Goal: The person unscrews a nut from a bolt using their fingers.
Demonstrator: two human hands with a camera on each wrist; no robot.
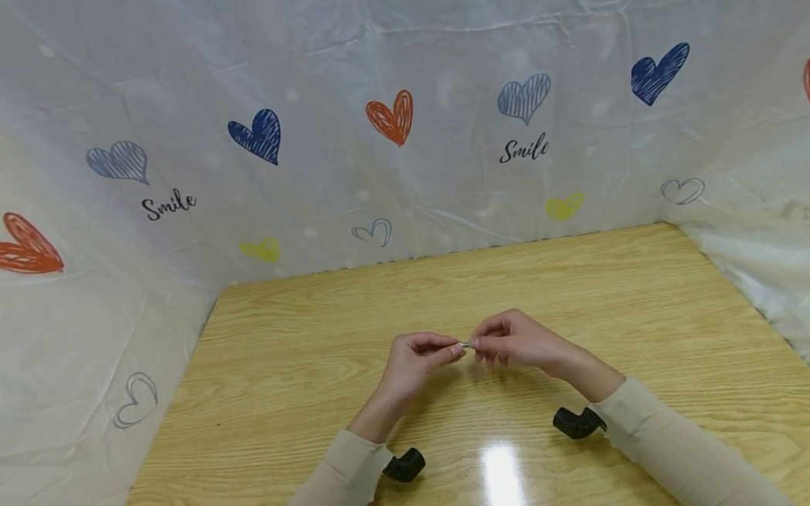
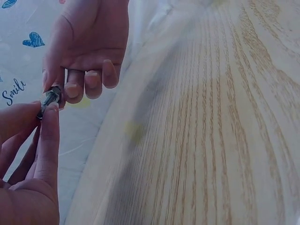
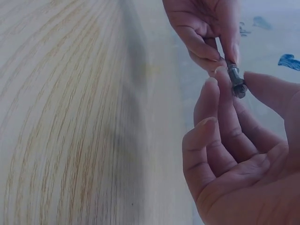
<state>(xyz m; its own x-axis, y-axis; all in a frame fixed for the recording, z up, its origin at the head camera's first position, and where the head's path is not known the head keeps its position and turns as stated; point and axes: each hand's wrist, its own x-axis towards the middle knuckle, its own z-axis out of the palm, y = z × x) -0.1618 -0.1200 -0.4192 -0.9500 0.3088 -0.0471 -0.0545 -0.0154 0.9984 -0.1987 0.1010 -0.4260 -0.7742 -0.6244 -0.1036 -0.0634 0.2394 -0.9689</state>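
Your left hand (image 1: 415,364) and right hand (image 1: 522,342) partly hide the metal bolt (image 1: 465,345), too small for detail, lower middle of the head view. The bottom edge crops your sleeves (image 1: 681,445).

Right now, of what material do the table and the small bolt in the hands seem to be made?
Small bolt: probably metal, grey and somewhat shiny, judging by its threads and glints.
Table: wood or wood-look laminate, smooth and glossy; grain lines and a bright reflection show.

I have room to pass over the counter (image 1: 298,321) on either side; the hanging cloth (image 1: 436,193) walls its far edge. A threaded bolt (image 1: 464,345) bridges the narrow gap between my left fingers (image 1: 447,354) and right fingers (image 1: 492,344).
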